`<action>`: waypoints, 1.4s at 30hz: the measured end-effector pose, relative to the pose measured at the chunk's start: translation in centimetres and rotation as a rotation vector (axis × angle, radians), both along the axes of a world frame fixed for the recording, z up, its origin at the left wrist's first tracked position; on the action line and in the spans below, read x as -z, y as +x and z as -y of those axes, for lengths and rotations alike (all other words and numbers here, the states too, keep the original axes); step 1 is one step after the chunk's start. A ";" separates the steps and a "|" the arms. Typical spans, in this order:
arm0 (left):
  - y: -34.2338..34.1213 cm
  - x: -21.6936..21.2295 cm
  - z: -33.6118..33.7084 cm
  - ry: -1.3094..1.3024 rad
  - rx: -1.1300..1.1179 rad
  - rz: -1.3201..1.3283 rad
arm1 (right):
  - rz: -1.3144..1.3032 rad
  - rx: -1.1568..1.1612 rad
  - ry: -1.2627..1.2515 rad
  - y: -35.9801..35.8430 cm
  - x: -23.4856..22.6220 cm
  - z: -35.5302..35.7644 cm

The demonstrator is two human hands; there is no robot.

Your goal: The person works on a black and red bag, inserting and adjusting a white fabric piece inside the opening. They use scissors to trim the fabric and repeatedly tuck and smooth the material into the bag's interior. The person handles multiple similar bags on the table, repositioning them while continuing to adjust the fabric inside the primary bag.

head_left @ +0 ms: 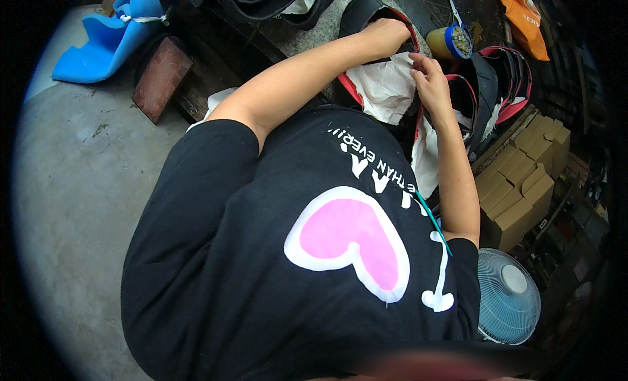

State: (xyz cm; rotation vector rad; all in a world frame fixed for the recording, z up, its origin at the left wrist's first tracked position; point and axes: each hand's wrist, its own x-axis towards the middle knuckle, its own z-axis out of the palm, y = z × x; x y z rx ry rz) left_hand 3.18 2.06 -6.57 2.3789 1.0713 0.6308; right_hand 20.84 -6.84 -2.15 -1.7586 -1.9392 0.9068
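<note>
My left hand [386, 35] reaches forward and curls over the rim of a black piece with red edging [358, 14]. My right hand [428, 76] pinches the edge of a crumpled white sheet [386, 86] that lies inside that black piece. More black pieces with red trim [504, 80] are stacked just right of my right hand. My black shirt with a pink heart [347, 237] fills the lower middle of the view and hides what lies under it.
A blue foam shape [104, 44] and a brown block [160, 76] lie at the upper left on the concrete floor [78, 184]. A yellow cup with a blue rim [448, 44], an orange bag [523, 18], cardboard boxes [523, 184] and a pale blue fan [509, 296] stand at the right.
</note>
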 end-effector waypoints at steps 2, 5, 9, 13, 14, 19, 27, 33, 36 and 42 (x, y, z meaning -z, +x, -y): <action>0.6 0.5 -0.1 0.068 0.005 -0.012 | 0.212 -0.051 0.042 -0.9 0.2 -0.1; 1.2 0.7 -0.2 0.036 -0.016 -0.046 | 0.478 -0.134 0.042 -2.6 0.3 0.6; 1.0 0.2 -0.2 -0.050 -0.043 0.012 | 0.539 -0.215 0.014 -2.7 -0.4 0.2; 0.6 -0.3 -0.3 -0.055 -0.010 0.056 | 0.312 -0.109 -0.005 -2.2 -0.9 -1.1; 0.6 -0.3 -0.3 -0.052 0.002 0.062 | 0.331 -0.017 -0.045 -2.5 -0.9 -0.9; 0.6 0.1 -0.5 -0.071 -0.020 -0.014 | 0.579 -0.234 -0.014 -3.9 -1.6 0.3; 0.5 0.2 -0.6 -0.094 -0.026 0.038 | 0.455 -0.043 0.076 -3.7 -0.5 0.0; 0.8 -0.1 -0.4 -0.080 -0.027 0.018 | 0.539 -0.050 0.056 -4.4 0.6 0.4; 0.5 -0.5 -0.6 -0.119 -0.028 0.006 | 0.421 -0.156 0.026 -3.2 -0.6 0.2; -0.4 -0.6 -0.7 -0.273 -0.002 -0.036 | 0.520 -0.211 0.093 -2.8 -2.9 1.1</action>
